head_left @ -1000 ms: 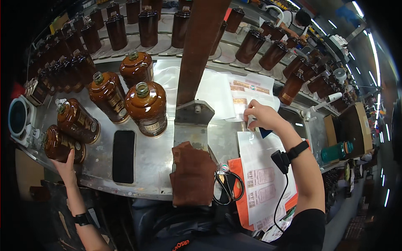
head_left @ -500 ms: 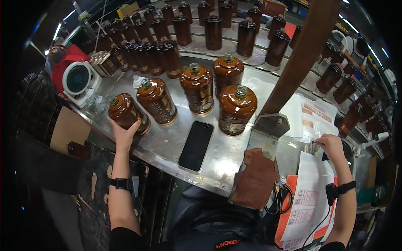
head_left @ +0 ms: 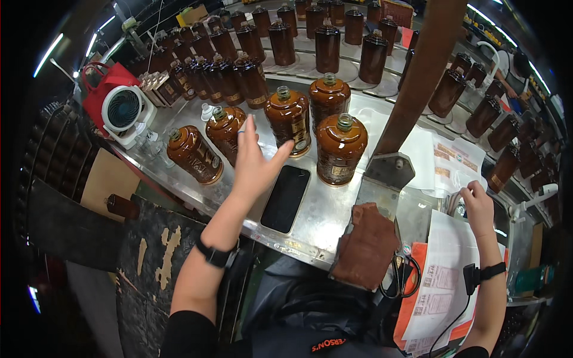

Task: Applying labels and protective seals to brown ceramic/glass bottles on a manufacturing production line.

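Note:
My left hand [head_left: 255, 164] is raised over the metal worktop [head_left: 239, 224], fingers spread and holding nothing. It partly covers a squat amber glass bottle [head_left: 224, 127]. Right of it stands another gold-decorated amber bottle [head_left: 287, 116]; from this view I cannot tell whether the fingers touch either one. To its left is a similar bottle [head_left: 195, 156], standing free. Two more, a front bottle [head_left: 341, 149] and a rear bottle [head_left: 329, 98], are farther right. My right hand [head_left: 479, 207] has its fingers bent together beside a sheet of labels [head_left: 456, 158]; what they hold is hidden.
A black phone [head_left: 286, 200] lies near the worktop's front edge. Rightward are a brown cloth [head_left: 365, 246], scissors [head_left: 399, 277] and printed sheets [head_left: 439, 262]. A wooden post [head_left: 418, 89] rises from the worktop. Behind it, darker bottles [head_left: 327, 51] line a conveyor. A fan [head_left: 123, 108] stands left.
My left hand has let go of the leftmost bottle and moved right, opening in front of the second one. My right hand stays by the label sheet, its fingers slightly shifted.

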### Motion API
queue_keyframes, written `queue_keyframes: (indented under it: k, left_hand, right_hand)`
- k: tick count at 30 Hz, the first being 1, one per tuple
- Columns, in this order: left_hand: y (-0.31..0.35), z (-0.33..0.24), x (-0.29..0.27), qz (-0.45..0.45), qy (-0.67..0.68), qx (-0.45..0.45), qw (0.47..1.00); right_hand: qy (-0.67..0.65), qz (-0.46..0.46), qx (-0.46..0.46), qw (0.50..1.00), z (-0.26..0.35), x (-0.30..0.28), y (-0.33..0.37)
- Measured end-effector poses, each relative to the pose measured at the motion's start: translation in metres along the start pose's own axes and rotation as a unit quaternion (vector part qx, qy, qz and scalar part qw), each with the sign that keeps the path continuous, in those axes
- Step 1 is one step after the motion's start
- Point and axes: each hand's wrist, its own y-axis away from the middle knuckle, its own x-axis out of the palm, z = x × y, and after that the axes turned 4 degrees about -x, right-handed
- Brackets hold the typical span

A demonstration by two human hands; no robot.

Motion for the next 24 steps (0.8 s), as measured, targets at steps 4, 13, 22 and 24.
queue_keyframes:
  k: [4, 13, 22, 24]
  left_hand:
    - [-0.028, 0.020, 0.059, -0.044, -0.004, -0.038, 0.998]
    - [-0.014, -0.013, 0.028, -0.051, 0.117, -0.064, 0.990]
    - [0.029, -0.089, -0.074, 0.058, 0.424, -0.137, 0.893]
    - [0.039, -0.101, -0.080, 0.152, 0.485, -0.183, 0.842]
  right_hand:
    - [0.004, -0.013, -0.115, 0.993, 0.009, -0.015, 0.012]
    - [-0.315, 0.062, 0.170, 0.932, 0.010, -0.029, 0.028]
    - [-0.527, 0.047, 0.266, 0.806, -0.011, -0.010, 0.031]
    - [-0.511, 0.046, 0.250, 0.821, -0.013, -0.011, 0.033]
